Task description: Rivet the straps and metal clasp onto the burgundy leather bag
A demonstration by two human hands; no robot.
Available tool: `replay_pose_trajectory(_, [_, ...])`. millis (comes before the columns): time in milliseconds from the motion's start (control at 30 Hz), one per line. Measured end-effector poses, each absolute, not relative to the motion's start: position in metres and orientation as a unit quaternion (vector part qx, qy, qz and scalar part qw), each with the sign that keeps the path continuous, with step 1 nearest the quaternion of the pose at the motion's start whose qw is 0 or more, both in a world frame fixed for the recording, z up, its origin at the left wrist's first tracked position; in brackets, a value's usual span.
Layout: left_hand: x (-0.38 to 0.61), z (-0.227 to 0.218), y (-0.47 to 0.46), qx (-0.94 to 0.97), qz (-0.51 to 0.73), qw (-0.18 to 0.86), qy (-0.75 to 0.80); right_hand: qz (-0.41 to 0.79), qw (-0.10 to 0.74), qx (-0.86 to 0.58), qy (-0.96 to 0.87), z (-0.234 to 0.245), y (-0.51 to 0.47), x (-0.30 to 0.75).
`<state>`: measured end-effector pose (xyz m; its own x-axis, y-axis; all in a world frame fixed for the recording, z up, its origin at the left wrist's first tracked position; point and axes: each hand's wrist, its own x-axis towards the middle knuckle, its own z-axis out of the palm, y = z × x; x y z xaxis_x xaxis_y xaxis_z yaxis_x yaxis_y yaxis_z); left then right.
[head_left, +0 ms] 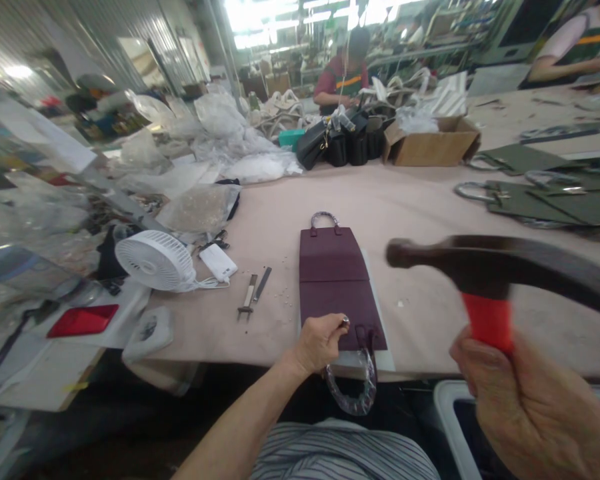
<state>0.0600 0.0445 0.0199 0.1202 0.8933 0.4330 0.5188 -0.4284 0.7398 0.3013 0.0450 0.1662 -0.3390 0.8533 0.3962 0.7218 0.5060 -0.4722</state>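
A dark purple leather handbag panel (334, 257) lies flat before me, one plastic-wrapped handle at its far end and another plastic-wrapped handle (353, 403) hanging past the table edge. On its near half, my left hand (323, 341) is closed in a pinch on a small shiny metal piece (345, 322), whose exact kind I cannot make out. Raised at the right, my right hand (535, 400) grips a claw hammer (485, 267) by its red handle, the head held above the table. A pale sheet (377, 293) shows under the panel.
Left of the panel lie two slim metal tools (251, 293), scattered tiny bits, a white fan (155, 260) and a white power bank (219, 262). Green bag pieces (555, 197) are stacked at right. Black bags (337, 143) and a cardboard box (435, 143) stand behind. Two co-workers sit beyond.
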Motion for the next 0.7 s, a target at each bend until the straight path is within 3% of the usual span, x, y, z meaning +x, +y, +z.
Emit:
replay_pose_trajectory(67, [0.059, 0.017, 0.045, 0.720, 0.446, 0.205, 0.490, 0.063, 0.296, -0.436, -0.848, 0.168, 0.045, 0.298])
replay_pose_trajectory(167, [0.059, 0.015, 0.045, 0.727, 0.435, 0.200, 0.492, 0.074, 0.207, -0.389, -0.895, 0.169, 0.048, 0.298])
replay_pose_trajectory(333, [0.058, 0.015, 0.044, 0.729, 0.440, 0.192, 0.487, 0.065, 0.292, -0.461, -0.836, 0.163, 0.048, 0.303])
replay_pose_trajectory(500, [0.058, 0.017, 0.043, 0.729, 0.436, 0.205, 0.487, 0.176, 0.089, -0.481, -0.855, 0.139, 0.051, 0.316])
replay_pose_trajectory(700, [0.059, 0.027, 0.042, 0.719, 0.428, 0.235, 0.495, 0.261, 0.025, -0.597, -0.758, 0.093, 0.110, 0.340])
